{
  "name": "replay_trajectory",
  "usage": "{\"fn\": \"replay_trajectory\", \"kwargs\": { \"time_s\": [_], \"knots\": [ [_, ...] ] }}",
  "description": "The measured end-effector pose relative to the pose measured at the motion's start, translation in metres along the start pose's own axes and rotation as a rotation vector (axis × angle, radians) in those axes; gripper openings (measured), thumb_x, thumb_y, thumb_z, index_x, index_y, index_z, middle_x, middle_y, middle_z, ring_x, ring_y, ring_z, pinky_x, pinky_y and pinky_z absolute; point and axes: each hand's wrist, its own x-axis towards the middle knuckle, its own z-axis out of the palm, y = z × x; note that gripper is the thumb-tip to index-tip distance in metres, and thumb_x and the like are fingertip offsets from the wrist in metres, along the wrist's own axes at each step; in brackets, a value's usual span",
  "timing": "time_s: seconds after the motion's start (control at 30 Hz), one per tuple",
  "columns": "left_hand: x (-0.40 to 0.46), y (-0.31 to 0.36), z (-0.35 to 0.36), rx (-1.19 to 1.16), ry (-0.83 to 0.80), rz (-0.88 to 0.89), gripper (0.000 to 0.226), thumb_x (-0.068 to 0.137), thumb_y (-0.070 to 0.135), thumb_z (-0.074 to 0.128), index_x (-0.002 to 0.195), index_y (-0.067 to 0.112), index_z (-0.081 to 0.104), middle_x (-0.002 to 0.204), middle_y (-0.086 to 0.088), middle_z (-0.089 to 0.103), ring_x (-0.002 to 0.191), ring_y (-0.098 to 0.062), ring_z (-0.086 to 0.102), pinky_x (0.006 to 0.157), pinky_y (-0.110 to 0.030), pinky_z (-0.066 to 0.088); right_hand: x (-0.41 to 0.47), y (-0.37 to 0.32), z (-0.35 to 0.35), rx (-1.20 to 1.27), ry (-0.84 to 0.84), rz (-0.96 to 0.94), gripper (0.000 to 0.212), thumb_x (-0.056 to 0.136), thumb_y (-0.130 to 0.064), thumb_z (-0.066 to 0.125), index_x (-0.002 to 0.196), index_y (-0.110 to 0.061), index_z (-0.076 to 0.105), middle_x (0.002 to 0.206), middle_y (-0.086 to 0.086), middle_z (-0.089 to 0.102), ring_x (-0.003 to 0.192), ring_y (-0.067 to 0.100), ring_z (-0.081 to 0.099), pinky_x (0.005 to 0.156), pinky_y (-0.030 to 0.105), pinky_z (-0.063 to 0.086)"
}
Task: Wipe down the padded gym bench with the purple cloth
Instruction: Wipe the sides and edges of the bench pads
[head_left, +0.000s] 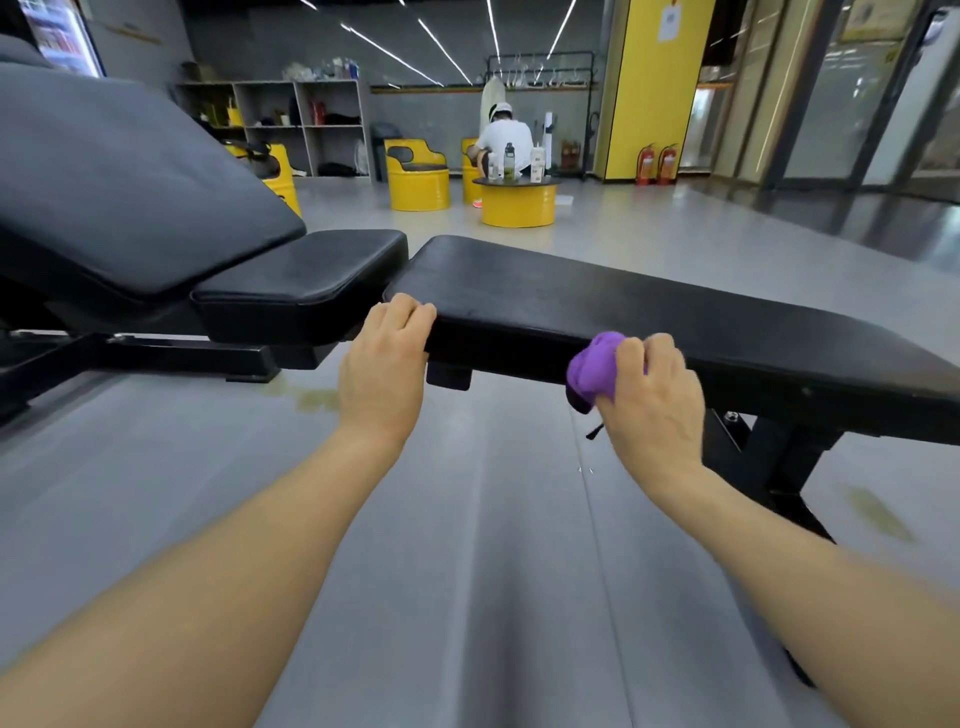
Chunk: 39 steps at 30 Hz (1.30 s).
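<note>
Bench: black padded flat bench (649, 306) running across in front of both hands, its near edge under the fingers; dark steel frame and leg below and to the right of the right hand.
Cloth: purple cloth (597, 371), bunched into a wad, held against the near side edge of the pad, partly hidden by the fingers.
Right hand: right hand (652, 395) with fingers curled round the cloth, pressing it to the pad's front edge.
Left hand: left hand (384, 364) with fingers hooked over the near corner of the pad, gripping it; no cloth in it.
Spacing: the two hands are well apart along the same edge, cloth only in the right.
Beside the left hand: a second bench with an inclined backrest (124, 187) and short seat pad, just left of the gripped corner.
Beyond the hands: yellow drum stools, a low round table with bottles, a seated person facing away, shelving.
Step in hand: by my reading, wiping the front side edge while the left hand steadies the bench.
Next move calls for: likely sliding the cloth along the edge with steady pressure, then up onto the top surface; the wad may need spreading to cover more pad.
</note>
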Motion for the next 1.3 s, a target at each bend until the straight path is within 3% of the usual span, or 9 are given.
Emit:
{"fn": "replay_trajectory", "kwargs": {
  "time_s": [0.2,0.47,0.67,0.77,0.87,1.0,1.07,1.17,1.3],
  "knots": [
    [-0.001,0.005,0.0,0.024,-0.006,-0.048,0.036,0.074,-0.007,0.062,0.107,0.008,0.058,0.105,-0.007,0.056,0.096,-0.029,0.051,0.049,-0.038,0.045,0.031,-0.097,0.011,-0.025,0.062,-0.229,0.061,0.048,-0.011,0.074,0.098,-0.016,0.04,0.086,0.013,0.058,0.06,0.027,0.051,0.052,0.028,0.024],
    [-0.003,0.008,0.002,0.026,0.002,-0.079,0.039,0.076,-0.01,0.06,0.111,0.007,0.057,0.107,-0.007,0.055,0.098,-0.029,0.05,0.048,-0.035,0.042,-0.015,0.041,-0.006,-0.003,-0.062,0.06,0.06,0.06,-0.017,0.082,0.098,-0.01,0.036,0.084,0.021,0.05,0.063,0.035,0.051,0.049,0.031,0.031],
    [-0.005,0.012,0.006,0.043,0.009,-0.091,0.041,0.075,-0.014,0.059,0.112,0.005,0.056,0.108,-0.008,0.054,0.098,-0.029,0.049,0.05,-0.035,0.041,0.012,-0.042,0.004,-0.03,0.066,0.032,0.054,0.051,-0.015,0.077,0.096,-0.012,0.046,0.088,0.014,0.056,0.068,0.029,0.053,0.059,0.031,0.035],
    [-0.005,0.015,0.003,0.047,-0.007,-0.102,0.038,0.078,-0.011,0.057,0.113,0.005,0.054,0.112,-0.009,0.052,0.102,-0.03,0.047,0.054,-0.037,0.041,0.03,-0.055,0.0,-0.121,0.13,-0.126,0.041,0.055,-0.007,0.063,0.095,-0.015,0.059,0.09,0.011,0.058,0.065,0.027,0.05,0.059,0.03,0.033],
    [-0.006,0.02,-0.001,0.049,-0.029,-0.098,0.037,0.079,-0.004,0.064,0.114,0.003,0.054,0.115,-0.011,0.052,0.105,-0.033,0.046,0.065,-0.043,0.046,0.018,-0.014,0.0,-0.164,0.141,-0.213,0.044,0.067,-0.003,0.038,0.104,-0.019,0.055,0.098,0.014,0.05,0.068,0.028,0.05,0.055,0.03,0.029],
    [-0.008,0.031,0.0,0.045,-0.056,-0.079,0.047,0.077,0.001,0.07,0.121,0.002,0.051,0.12,-0.013,0.05,0.112,-0.036,0.046,0.104,-0.046,0.038,-0.011,0.042,-0.003,-0.129,-0.023,-0.077,0.058,0.057,-0.006,0.071,0.107,-0.02,0.045,0.096,0.019,0.054,0.067,0.032,0.049,0.049,0.029,0.033],
    [-0.01,0.039,0.0,0.054,-0.069,-0.038,0.051,0.075,0.001,0.072,0.121,0.003,0.052,0.121,-0.013,0.051,0.112,-0.036,0.046,0.102,-0.049,0.039,-0.009,0.032,-0.007,-0.022,-0.051,0.022,0.061,0.051,-0.004,0.077,0.104,-0.017,0.049,0.093,0.02,0.053,0.065,0.033,0.048,0.047,0.028,0.039],
    [-0.011,0.048,-0.001,0.051,-0.083,0.006,0.053,0.071,0.0,0.074,0.12,0.003,0.054,0.12,-0.013,0.054,0.113,-0.037,0.047,0.1,-0.049,0.04,0.002,-0.019,-0.005,0.125,0.015,-0.154,0.057,0.044,-0.007,0.075,0.098,-0.014,0.058,0.091,0.02,0.056,0.064,0.033,0.05,0.049,0.028,0.036],
    [-0.008,0.05,-0.005,0.047,-0.118,0.015,0.052,0.073,0.001,0.073,0.121,0.004,0.053,0.12,-0.012,0.053,0.114,-0.035,0.047,0.095,-0.046,0.043,0.013,-0.056,0.007,0.038,0.129,-0.189,0.042,0.064,0.0,0.044,0.099,-0.019,0.058,0.1,0.014,0.053,0.069,0.03,0.05,0.056,0.031,0.029]
  ]
}}
